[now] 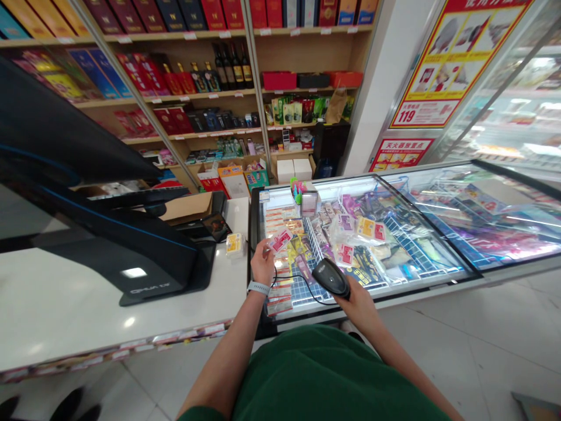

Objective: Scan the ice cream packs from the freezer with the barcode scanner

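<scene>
Centre: left hand, fingers pinching a red-and-white packet; right hand, fingers curled round a barcode scanner, best aimed squarely at it.

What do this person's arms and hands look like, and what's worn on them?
The left hand and right hand wear no gloves. A pale grey-blue wristband circles the left wrist. Both forearms are uncovered; a dark green sleeve shows on the left arm.
</scene>
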The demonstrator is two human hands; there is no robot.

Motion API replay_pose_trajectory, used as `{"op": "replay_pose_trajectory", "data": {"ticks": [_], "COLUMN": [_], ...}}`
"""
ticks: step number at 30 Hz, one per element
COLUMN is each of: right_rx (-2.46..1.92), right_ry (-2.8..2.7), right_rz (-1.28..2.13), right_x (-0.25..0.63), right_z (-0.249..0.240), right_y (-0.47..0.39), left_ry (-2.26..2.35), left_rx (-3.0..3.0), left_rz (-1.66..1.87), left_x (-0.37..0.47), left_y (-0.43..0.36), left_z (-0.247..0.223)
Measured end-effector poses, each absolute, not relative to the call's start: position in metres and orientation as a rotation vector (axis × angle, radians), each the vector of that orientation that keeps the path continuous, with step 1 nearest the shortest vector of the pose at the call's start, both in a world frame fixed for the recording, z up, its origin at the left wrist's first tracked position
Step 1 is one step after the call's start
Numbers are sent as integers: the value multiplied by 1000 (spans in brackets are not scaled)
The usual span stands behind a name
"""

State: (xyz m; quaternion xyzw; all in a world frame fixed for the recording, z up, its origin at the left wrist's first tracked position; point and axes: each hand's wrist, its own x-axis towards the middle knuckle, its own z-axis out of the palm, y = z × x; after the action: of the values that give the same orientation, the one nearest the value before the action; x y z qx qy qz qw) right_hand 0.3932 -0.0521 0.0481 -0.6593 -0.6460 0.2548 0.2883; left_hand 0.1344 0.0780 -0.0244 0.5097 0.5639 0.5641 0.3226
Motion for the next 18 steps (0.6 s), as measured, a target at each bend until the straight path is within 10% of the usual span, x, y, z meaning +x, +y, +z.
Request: {"op": "replay_pose_trajectory", "data": {"ticks": [18], "right_rx": [-1767], "right_ry": [-1732], "right_rz": [699], "right_x": [392], "right_z": [47], "right_y": [-48], "left_ry": [1485], "left_rx": [1319], "left_rz": [1475], "left_x": [133], "left_y": [81], "left_z": [-29]}}
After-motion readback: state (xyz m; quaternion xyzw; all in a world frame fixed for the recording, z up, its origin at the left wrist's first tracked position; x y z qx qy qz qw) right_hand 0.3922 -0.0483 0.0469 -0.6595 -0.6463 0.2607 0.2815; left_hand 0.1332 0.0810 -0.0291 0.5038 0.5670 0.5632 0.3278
